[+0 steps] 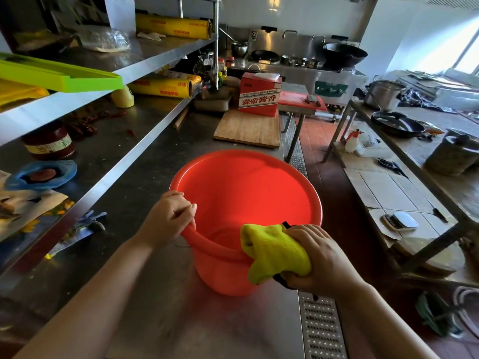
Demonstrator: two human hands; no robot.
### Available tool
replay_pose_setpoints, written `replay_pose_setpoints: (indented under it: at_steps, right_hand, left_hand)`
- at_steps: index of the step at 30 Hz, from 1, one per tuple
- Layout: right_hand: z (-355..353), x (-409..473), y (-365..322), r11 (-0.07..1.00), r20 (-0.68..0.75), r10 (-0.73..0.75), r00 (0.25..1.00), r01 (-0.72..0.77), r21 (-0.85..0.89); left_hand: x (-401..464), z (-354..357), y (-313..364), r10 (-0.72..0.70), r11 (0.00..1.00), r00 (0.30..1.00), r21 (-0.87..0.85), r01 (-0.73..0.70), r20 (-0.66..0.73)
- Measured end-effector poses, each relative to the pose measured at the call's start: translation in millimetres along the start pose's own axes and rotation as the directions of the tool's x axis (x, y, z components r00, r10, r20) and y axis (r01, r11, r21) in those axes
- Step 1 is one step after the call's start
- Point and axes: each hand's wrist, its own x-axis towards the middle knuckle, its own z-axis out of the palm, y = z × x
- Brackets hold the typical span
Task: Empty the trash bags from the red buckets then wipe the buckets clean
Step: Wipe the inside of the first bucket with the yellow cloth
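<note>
- Red bucket (246,203) stands upright on a stainless steel counter (160,294) in a commercial kitchen, seen from the head camera; no trash bag shows inside it, and its inner wall and floor look bare.
- Left hand (168,218) curls over the near-left rim, fingers hooked on the edge, apparently steadying the pail.
- Right hand (321,255) grips a bunched yellow cloth (274,255) and presses it against the near-right rim, where the cloth drapes over both the inside and outside of the edge.
- Judging by the bagless interior, the emptying step for this bucket appears done, and wiping is under way at the rim; the inner wall, base and outer sides likely remain to be cleaned.
- Only one red bucket is in view, so whether others have been handled cannot be told.
- Beyond the bucket lie a wooden cutting board (247,128) and a red carton (259,95); yellow rolls of cling wrap (173,28) sit on the shelving at left.
</note>
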Motion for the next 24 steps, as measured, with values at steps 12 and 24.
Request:
replay_pose_setpoints:
  at_steps: [12, 24]
  right_hand:
    - [10, 4, 4, 0.997, -0.083, -0.014, 0.996, 0.020, 0.075]
    - [15, -1, -10, 0.996, -0.118, 0.056, 0.991, -0.047, 0.073]
  left_hand:
    - [15, -11, -18, -0.062, 0.992, 0.994, -0.106, 0.071, 0.088]
    - [-9, -2, 10, -0.045, 0.998, 0.994, 0.045, 0.049, -0.100]
